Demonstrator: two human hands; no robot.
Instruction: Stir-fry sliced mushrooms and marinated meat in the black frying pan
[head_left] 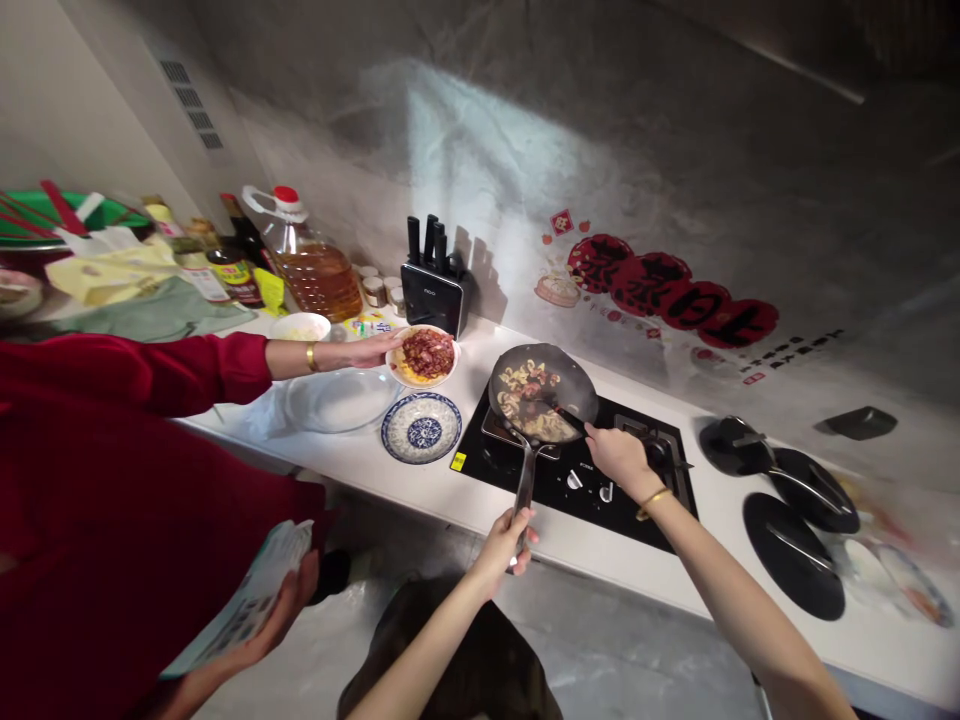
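A dark wok (pixel 581 385) with pale and reddish food pieces (pixel 529 385) in it sits over the left burner of the black gas stove (pixel 555 500). My left hand (pixel 506 548) is wrapped round the wok's metal handle (pixel 526 480), below the counter's front edge. In my right hand (pixel 619 460), at the wok's right side, is a dark spatula (pixel 564 414), its far end among the food. Left of the wok, another person's hand (pixel 375 350) touches a bowl of red and yellow food (pixel 424 357). A blue-patterned plate (pixel 421 428) lies in front of that bowl.
A person in red sleeves (pixel 187 375) stands at the left, holding a packet (pixel 247 600). Behind are a knife block (pixel 433 295), a large oil jug (pixel 315 270) and bottles. A glass dish (pixel 337 400) is on the left counter. Black lids (pixel 787 550) lie right of the stove.
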